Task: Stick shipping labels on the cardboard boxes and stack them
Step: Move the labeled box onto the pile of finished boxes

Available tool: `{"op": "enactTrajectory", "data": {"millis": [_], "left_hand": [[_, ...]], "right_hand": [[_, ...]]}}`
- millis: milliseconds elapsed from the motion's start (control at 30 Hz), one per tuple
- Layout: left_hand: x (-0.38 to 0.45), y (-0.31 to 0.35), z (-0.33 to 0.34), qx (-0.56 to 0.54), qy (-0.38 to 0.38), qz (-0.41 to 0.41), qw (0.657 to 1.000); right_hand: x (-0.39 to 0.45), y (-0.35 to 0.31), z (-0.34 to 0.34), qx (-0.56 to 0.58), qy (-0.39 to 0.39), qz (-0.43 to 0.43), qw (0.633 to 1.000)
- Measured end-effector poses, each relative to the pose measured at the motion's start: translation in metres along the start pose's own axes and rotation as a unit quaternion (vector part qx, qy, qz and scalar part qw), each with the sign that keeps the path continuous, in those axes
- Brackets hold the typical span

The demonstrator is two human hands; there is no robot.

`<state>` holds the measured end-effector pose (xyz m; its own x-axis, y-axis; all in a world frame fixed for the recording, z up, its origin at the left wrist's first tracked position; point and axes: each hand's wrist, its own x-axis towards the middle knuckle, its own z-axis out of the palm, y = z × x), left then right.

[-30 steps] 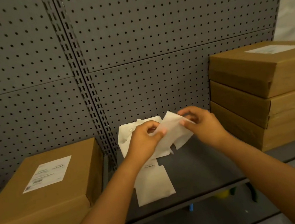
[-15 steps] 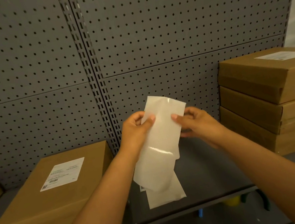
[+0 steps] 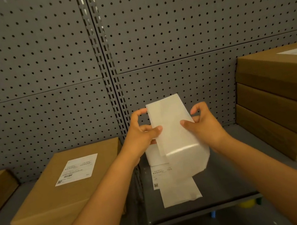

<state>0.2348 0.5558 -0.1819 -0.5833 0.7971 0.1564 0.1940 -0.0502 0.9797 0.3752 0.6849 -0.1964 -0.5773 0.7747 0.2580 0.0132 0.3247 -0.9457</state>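
One head-worn camera looks forward and slightly down, close over the person's forearms, facing a grey pegboard wall (image 3: 167,19) and the shelf (image 3: 225,182) beneath it. No second view shares the scene.

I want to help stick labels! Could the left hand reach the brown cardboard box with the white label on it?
Probably yes. The brown cardboard box lies uncovered beside the left hand, but that hand would first have to free itself from the white label sheet.

Lighting was dim, warm and even, apparently from overhead. A soft sheen of glare lay across the held label sheet (image 3: 178,142). Shadows beneath the boxes were faint. Wide-angle distortion bowed the pegboard (image 3: 188,26) towards the edges. Motion blur softened the forearms and frame margins.
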Motion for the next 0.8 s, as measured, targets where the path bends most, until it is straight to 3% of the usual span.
{"op": "enactTrajectory", "data": {"millis": [200, 300, 500, 600, 800], "left_hand": [[0.006, -0.003, -0.008, 0.102, -0.005, -0.008, 0.995], [0.010, -0.007, -0.012, 0.145, 0.028, 0.011, 0.989], [0.014, -0.007, -0.014, 0.217, 0.086, 0.042, 0.972], [0.016, -0.005, -0.018, 0.160, 0.088, 0.025, 0.983], [0.017, 0.006, -0.022, -0.079, 0.029, -0.041, 0.996]], "right_hand": [[0.007, 0.000, 0.007, 0.059, -0.059, 0.002, 0.996], [0.014, 0.007, 0.005, 0.010, -0.094, 0.016, 0.995], [0.021, 0.007, 0.010, -0.132, -0.038, -0.047, 0.989], [0.028, 0.003, 0.010, -0.154, -0.039, -0.083, 0.984], [0.027, 0.004, 0.015, -0.044, -0.125, -0.059, 0.989]]}}
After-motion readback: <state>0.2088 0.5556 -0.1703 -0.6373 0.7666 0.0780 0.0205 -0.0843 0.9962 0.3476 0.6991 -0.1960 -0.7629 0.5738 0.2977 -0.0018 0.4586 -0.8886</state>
